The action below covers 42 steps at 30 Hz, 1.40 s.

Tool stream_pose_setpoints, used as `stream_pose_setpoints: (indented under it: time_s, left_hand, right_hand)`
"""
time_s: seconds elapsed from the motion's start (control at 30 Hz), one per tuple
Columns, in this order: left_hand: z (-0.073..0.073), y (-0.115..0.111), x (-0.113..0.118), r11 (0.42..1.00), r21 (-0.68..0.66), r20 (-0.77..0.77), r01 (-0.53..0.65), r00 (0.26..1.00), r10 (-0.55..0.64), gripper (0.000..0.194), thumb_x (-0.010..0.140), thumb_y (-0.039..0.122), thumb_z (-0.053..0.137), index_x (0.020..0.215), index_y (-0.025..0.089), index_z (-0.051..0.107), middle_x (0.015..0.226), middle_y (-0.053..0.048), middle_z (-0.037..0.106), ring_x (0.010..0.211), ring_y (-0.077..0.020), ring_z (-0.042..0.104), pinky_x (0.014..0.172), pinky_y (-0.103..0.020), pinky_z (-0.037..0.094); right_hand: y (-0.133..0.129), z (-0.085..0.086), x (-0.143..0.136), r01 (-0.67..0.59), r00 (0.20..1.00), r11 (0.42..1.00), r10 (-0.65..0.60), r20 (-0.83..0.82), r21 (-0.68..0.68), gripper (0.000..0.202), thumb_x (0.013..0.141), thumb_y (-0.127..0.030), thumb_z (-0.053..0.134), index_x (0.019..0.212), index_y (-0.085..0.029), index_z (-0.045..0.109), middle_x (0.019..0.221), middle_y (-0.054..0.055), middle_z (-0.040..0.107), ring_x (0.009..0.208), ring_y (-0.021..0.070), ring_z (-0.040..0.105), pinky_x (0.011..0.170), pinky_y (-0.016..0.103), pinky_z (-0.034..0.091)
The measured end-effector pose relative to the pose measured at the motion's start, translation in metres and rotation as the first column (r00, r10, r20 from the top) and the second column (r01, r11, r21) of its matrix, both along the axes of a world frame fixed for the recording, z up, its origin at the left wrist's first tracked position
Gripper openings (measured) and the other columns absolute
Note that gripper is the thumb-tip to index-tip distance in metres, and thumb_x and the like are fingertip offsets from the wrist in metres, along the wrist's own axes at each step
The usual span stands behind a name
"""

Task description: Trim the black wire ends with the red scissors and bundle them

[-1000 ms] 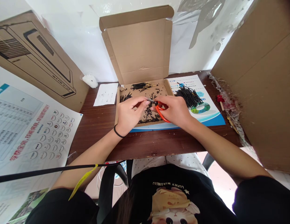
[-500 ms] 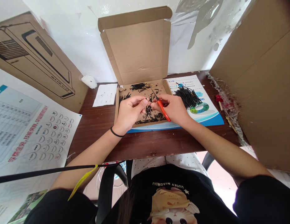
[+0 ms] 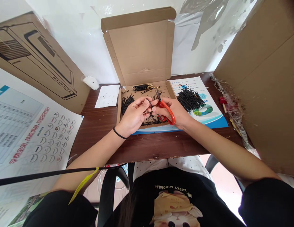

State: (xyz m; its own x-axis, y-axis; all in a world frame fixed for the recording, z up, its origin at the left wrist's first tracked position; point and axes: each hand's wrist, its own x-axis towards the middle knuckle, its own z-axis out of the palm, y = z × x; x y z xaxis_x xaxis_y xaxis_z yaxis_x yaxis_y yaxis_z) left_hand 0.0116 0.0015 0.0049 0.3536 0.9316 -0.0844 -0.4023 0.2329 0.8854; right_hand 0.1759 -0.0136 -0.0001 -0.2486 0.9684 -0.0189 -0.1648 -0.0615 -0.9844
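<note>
My left hand (image 3: 134,116) pinches a thin black stick-like piece (image 3: 149,102) between thumb and fingers. My right hand (image 3: 177,112) grips scissors with red handles (image 3: 170,114), their dark blades (image 3: 157,94) pointing away from me and looking slightly parted. The fingertips of both hands almost meet around the black piece; whether the right fingers also hold it, I cannot tell. Under them lies an open cardboard box (image 3: 170,90) strewn with black scraps (image 3: 153,120). Inside it are black sticks with gold ends (image 3: 144,88) at the back and more black sticks (image 3: 127,103) at the left.
Right of the box, a big pile of black sticks (image 3: 190,99) lies on a printed sheet (image 3: 216,118). A white paper (image 3: 107,96) lies to the left. Cardboard panels (image 3: 260,94) flank the desk (image 3: 94,126). A small red-headed object (image 3: 223,101) sits at right.
The scissors have turned in my right hand, so both red handle loops now show. A black piece now sticks up more visibly from my left fingertips. My view has shifted slightly.
</note>
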Motion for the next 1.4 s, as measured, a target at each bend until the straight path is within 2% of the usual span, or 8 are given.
stream_pose_setpoints:
  time_s: [0.33, 0.5, 0.57, 0.67, 0.8, 0.93, 1.07, 1.4]
  left_hand:
    - [0.002, -0.001, 0.000, 0.999, 0.033, -0.025, 0.021, 0.999, -0.021, 0.011, 0.080, 0.026, 0.076, 0.086, 0.019, 0.070, 0.080, 0.000, 0.069, 0.065, -0.0054, 0.059, 0.060, -0.018, 0.050]
    - [0.000, -0.002, 0.001, 0.985, 0.170, -0.111, -0.018, 0.993, 0.037, 0.021, 0.076, 0.034, 0.079, 0.085, 0.018, 0.071, 0.082, -0.002, 0.071, 0.067, -0.0077, 0.061, 0.064, -0.022, 0.052]
    - [0.000, -0.004, 0.001, 0.955, 0.286, -0.187, -0.083, 0.972, 0.141, 0.025, 0.076, 0.039, 0.078, 0.086, 0.017, 0.072, 0.080, -0.003, 0.072, 0.068, -0.0090, 0.062, 0.066, -0.023, 0.053]
    - [0.000, -0.005, 0.000, 0.852, 0.502, -0.308, -0.149, 0.890, 0.337, 0.024, 0.080, 0.040, 0.074, 0.086, 0.017, 0.074, 0.083, -0.005, 0.075, 0.070, -0.0108, 0.065, 0.068, -0.025, 0.054]
    - [-0.001, -0.005, -0.003, 0.731, 0.669, -0.409, -0.134, 0.754, 0.513, 0.018, 0.081, 0.035, 0.073, 0.085, 0.018, 0.076, 0.083, -0.005, 0.076, 0.070, -0.0125, 0.066, 0.066, -0.026, 0.053]
    - [-0.002, -0.004, -0.005, 0.688, 0.721, -0.442, -0.089, 0.705, 0.554, 0.018, 0.083, 0.036, 0.071, 0.087, 0.019, 0.076, 0.084, -0.004, 0.076, 0.072, -0.0138, 0.067, 0.066, -0.027, 0.053]
    - [-0.003, -0.003, -0.007, 0.651, 0.758, -0.446, -0.050, 0.688, 0.572, 0.019, 0.086, 0.038, 0.069, 0.088, 0.020, 0.076, 0.086, -0.005, 0.077, 0.073, -0.0143, 0.067, 0.066, -0.028, 0.053]
    - [-0.005, -0.001, -0.010, 0.589, 0.808, -0.433, -0.020, 0.659, 0.615, 0.019, 0.087, 0.039, 0.067, 0.089, 0.023, 0.077, 0.085, -0.004, 0.075, 0.075, -0.0150, 0.066, 0.069, -0.029, 0.052]
  right_hand:
    - [-0.002, 0.008, -0.002, 0.051, 0.997, 0.999, -0.051, 0.062, -0.003, 0.039, 0.055, -0.038, 0.088, 0.079, -0.020, 0.064, 0.064, -0.006, 0.054, 0.054, 0.0067, 0.044, 0.048, 0.024, 0.035]
    - [-0.001, 0.005, -0.003, 0.068, 0.993, 0.997, -0.072, 0.097, 0.046, 0.036, 0.058, -0.038, 0.086, 0.079, -0.019, 0.064, 0.063, -0.005, 0.055, 0.059, 0.0091, 0.049, 0.057, 0.026, 0.042]
    - [-0.001, 0.003, -0.002, 0.106, 0.976, 0.983, -0.132, 0.176, 0.151, 0.035, 0.061, -0.040, 0.084, 0.082, -0.018, 0.066, 0.070, -0.003, 0.061, 0.063, 0.0103, 0.052, 0.062, 0.027, 0.044]
    - [-0.002, -0.001, 0.000, 0.158, 0.907, 0.915, -0.283, 0.313, 0.371, 0.033, 0.068, -0.043, 0.079, 0.088, -0.018, 0.070, 0.074, -0.001, 0.064, 0.065, 0.0106, 0.051, 0.064, 0.027, 0.044]
    - [-0.004, 0.000, 0.005, 0.143, 0.788, 0.838, -0.419, 0.452, 0.527, 0.036, 0.076, -0.051, 0.071, 0.089, -0.018, 0.074, 0.070, 0.000, 0.064, 0.060, 0.0102, 0.047, 0.058, 0.026, 0.039]
    - [-0.004, 0.004, 0.011, 0.089, 0.667, 0.780, -0.509, 0.544, 0.620, 0.041, 0.078, -0.055, 0.067, 0.091, -0.017, 0.076, 0.065, 0.001, 0.065, 0.059, 0.0116, 0.049, 0.060, 0.026, 0.038]
    - [-0.004, 0.004, 0.013, 0.023, 0.588, 0.772, -0.524, 0.616, 0.635, 0.044, 0.082, -0.059, 0.062, 0.090, -0.018, 0.076, 0.064, 0.002, 0.065, 0.059, 0.0129, 0.051, 0.059, 0.027, 0.036]
    - [-0.002, 0.002, 0.012, -0.055, 0.508, 0.762, -0.536, 0.675, 0.646, 0.047, 0.084, -0.061, 0.059, 0.094, -0.019, 0.077, 0.066, 0.004, 0.068, 0.060, 0.0151, 0.054, 0.060, 0.028, 0.035]
